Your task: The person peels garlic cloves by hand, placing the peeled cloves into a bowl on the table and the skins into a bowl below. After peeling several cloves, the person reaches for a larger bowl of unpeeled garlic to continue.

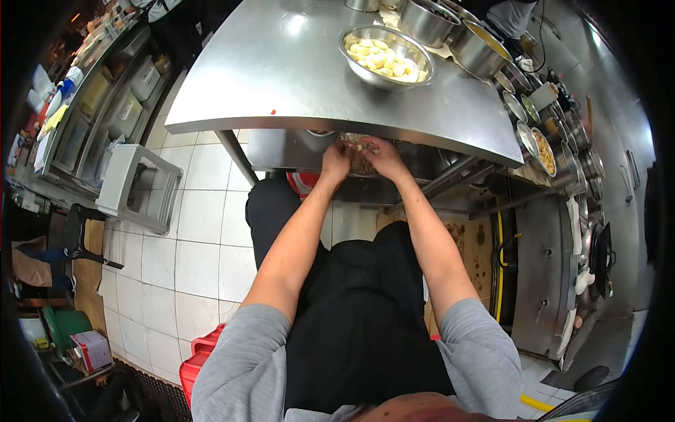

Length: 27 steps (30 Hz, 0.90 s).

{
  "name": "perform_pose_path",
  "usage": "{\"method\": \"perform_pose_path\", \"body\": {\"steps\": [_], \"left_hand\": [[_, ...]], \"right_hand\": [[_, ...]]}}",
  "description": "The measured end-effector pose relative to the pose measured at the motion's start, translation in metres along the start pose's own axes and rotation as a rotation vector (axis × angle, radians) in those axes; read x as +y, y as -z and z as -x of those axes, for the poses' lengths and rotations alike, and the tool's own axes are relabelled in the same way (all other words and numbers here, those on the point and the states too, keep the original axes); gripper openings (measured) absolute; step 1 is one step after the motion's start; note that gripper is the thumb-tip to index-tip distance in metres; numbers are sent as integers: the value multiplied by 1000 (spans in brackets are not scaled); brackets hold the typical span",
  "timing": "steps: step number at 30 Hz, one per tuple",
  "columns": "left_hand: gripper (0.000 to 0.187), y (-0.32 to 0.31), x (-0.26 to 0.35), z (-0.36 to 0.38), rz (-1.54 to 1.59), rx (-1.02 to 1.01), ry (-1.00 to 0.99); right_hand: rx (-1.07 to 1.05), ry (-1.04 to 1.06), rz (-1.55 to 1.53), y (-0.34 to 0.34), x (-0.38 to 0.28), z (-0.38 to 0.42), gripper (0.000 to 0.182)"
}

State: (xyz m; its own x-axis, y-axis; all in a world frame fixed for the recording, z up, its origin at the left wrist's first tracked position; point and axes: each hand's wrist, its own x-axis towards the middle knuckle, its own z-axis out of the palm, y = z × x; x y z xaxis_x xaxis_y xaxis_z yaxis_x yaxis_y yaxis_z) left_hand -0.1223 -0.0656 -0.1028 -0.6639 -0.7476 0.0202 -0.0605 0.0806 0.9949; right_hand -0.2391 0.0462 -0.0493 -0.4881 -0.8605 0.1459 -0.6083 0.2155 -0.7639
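My left hand [337, 161] and my right hand [384, 159] meet just under the front edge of the steel table. Their fingers are closed and pinch around a small pale piece [357, 146], too small to name. Below the fingers is a container [363, 169] with brownish, peel-like bits, partly hidden by my hands and the table edge. On the tabletop above, a steel bowl [346, 55] holds many pale yellow peeled pieces [383, 58].
The steel table [281, 77] has a lower shelf [278, 151]. Several pots [480, 50] stand at its back right. A grey plastic stool [137, 186] is on the tiled floor at left. A red plastic item [200, 366] is by my left side. Bowls of food [545, 151] line the right.
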Motion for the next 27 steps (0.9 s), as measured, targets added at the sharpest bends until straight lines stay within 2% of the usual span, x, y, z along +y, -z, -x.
{"method": "perform_pose_path", "body": {"steps": [2,5,7,8,10,11,13,14,16,18,20,21,22,23,24,25,27], "left_hand": [[22,1,1,3,35,-22,-46],[22,6,17,14,59,-46,-68],[24,10,22,16,109,-117,92],[24,9,22,16,103,-122,83],[26,6,23,18,64,-10,-1],[26,5,22,19,58,-16,-8],[25,7,49,33,-244,95,-71],[25,7,65,47,-248,92,-75],[21,9,121,80,-294,-117,-281],[9,10,182,103,-196,-159,-690],[11,19,238,98,-259,-76,-1020],[14,21,263,88,-276,-7,-1107],[19,26,282,73,-355,33,-1173],[19,28,299,55,-404,68,-1150],[21,31,309,33,-565,142,-1220],[24,27,318,24,-678,352,-1294],[25,28,316,38,-604,432,-1376]], "right_hand": [[-7,-31,-190,0,-11,5,25],[-73,-56,-226,-2,-11,10,23],[-43,-80,-311,-9,-3,14,22],[-11,-108,-345,-12,1,15,21],[107,-138,-429,-15,1,18,18],[117,-135,-433,-14,3,20,18],[265,-180,-413,-12,9,25,20],[270,-179,-416,-10,11,33,20],[317,-221,-363,-2,-1,48,20],[334,-258,-457,4,-19,62,19],[347,-308,-544,-1,-19,78,19],[348,-307,-581,-4,-15,82,19],[350,-303,-616,-4,-13,83,18],[359,-303,-622,-3,-15,85,18],[343,-248,-685,-2,-20,89,17],[328,-194,-749,1,-27,93,17],[309,-199,-773,10,-36,102,15]]}}
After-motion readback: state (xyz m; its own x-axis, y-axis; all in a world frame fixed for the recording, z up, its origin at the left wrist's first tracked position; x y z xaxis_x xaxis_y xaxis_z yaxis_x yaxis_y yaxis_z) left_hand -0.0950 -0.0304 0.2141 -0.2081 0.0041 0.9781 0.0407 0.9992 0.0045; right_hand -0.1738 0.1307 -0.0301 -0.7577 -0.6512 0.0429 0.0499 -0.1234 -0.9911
